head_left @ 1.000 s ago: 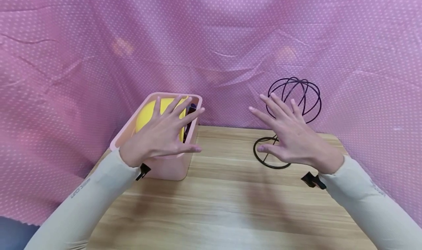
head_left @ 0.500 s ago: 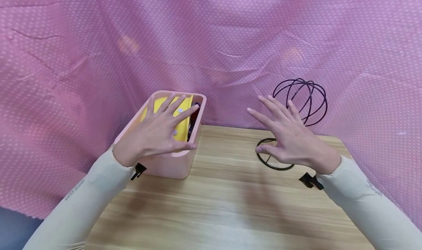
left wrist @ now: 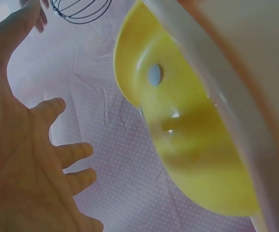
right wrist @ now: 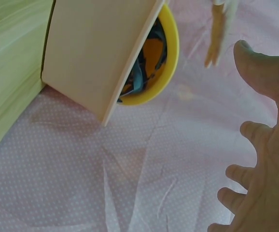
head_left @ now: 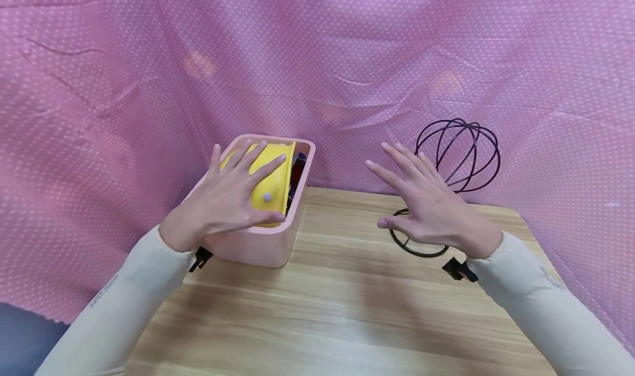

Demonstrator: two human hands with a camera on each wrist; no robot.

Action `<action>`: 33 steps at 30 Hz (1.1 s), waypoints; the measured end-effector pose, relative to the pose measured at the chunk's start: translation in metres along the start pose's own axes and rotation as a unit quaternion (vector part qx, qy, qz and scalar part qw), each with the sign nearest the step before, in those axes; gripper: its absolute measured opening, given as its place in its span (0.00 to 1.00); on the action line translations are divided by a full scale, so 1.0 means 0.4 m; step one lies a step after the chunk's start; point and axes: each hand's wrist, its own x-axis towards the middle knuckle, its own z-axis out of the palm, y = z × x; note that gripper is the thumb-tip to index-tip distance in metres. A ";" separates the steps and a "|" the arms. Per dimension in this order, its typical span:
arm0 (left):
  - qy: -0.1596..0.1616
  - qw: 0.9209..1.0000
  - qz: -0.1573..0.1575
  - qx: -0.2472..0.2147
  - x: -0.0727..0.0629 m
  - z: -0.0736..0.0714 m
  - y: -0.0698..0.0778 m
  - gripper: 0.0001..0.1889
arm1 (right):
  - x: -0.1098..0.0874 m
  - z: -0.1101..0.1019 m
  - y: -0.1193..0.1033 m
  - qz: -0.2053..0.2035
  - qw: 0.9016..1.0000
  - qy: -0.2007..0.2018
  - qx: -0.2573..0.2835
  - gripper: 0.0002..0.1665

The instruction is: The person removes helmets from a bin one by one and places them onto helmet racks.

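Yellow helmet (head_left: 273, 186) has behind it the largest thing of the scene, a pink cloth (head_left: 317, 56) with white dots, which hangs like a wall. Below the cloth is a wooden table top (head_left: 322, 293), and on its left part stands a pink bin (head_left: 260, 249). At the right part, near the back, stands a black wire stand (head_left: 474, 150), round like a cage above. The helmet itself sits inside the bin, turned on its side: its dome looks to the left and its hollow side looks to the right wall. Both bare hands hold nothing and are well apart from each other, with fingers spread in the air. The left hand (head_left: 218, 199) is over the bin, and the left wrist view shows a space between it and the helmet; the right hand (head_left: 436, 205) is before the stand, and I see no contact. For handling the helmet well, I judge it best to support the dome with a wide palm and take the hard edge with the other hand, lifting straight because the bin wall is close. Dark straps (right wrist: 138, 77) inside could catch the fingers, and a pale button (head_left: 267, 198) seems too flat for gripping.
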 end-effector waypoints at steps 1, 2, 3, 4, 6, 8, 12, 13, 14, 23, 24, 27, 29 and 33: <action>-0.003 1.000 -0.004 -0.002 -0.003 0.001 -0.004 0.54 | 0.003 0.003 0.000 -0.004 1.000 0.003 0.003 0.58; -0.008 1.000 -0.009 -0.004 -0.007 0.001 -0.007 0.53 | 0.007 0.005 -0.001 -0.008 1.000 0.005 0.006 0.58; -0.011 1.000 -0.014 -0.010 -0.010 0.002 -0.011 0.53 | 0.012 0.008 -0.001 -0.012 1.000 0.006 0.010 0.58; -0.015 1.000 -0.018 -0.014 -0.012 0.003 -0.014 0.53 | 0.015 0.011 0.000 -0.016 1.000 0.008 0.013 0.58; -0.019 0.999 -0.026 -0.023 -0.017 0.003 -0.020 0.53 | 0.021 0.015 -0.001 -0.016 1.000 0.006 0.020 0.58; -0.024 0.999 -0.032 -0.029 -0.022 0.003 -0.026 0.53 | 0.027 0.019 -0.002 -0.013 1.000 0.003 0.027 0.58; -0.030 0.998 -0.037 -0.030 -0.033 0.003 -0.037 0.53 | 0.039 0.026 -0.009 -0.001 0.999 -0.010 0.040 0.59; -0.032 0.998 -0.038 -0.033 -0.035 0.003 -0.040 0.52 | 0.043 0.029 -0.010 0.001 0.999 -0.014 0.040 0.60; -0.033 0.998 -0.040 -0.035 -0.037 0.004 -0.042 0.52 | 0.048 0.032 -0.011 0.003 0.999 -0.017 0.039 0.60; -0.044 0.996 -0.062 -0.056 -0.061 0.012 -0.063 0.53 | 0.096 0.063 -0.031 0.002 0.998 -0.042 0.050 0.59; -0.046 0.995 -0.066 -0.057 -0.064 0.013 -0.066 0.53 | 0.102 0.067 -0.033 0.000 0.998 -0.044 0.054 0.59; -0.051 0.994 -0.078 -0.057 -0.072 0.015 -0.075 0.53 | 0.117 0.083 -0.041 -0.009 0.996 -0.049 0.068 0.58; -0.054 0.993 -0.084 -0.057 -0.077 0.017 -0.081 0.53 | 0.126 0.093 -0.046 -0.016 0.996 -0.049 0.077 0.58; -0.059 0.992 -0.092 -0.059 -0.086 0.018 -0.089 0.53 | 0.141 0.107 -0.057 -0.021 0.994 -0.053 0.088 0.58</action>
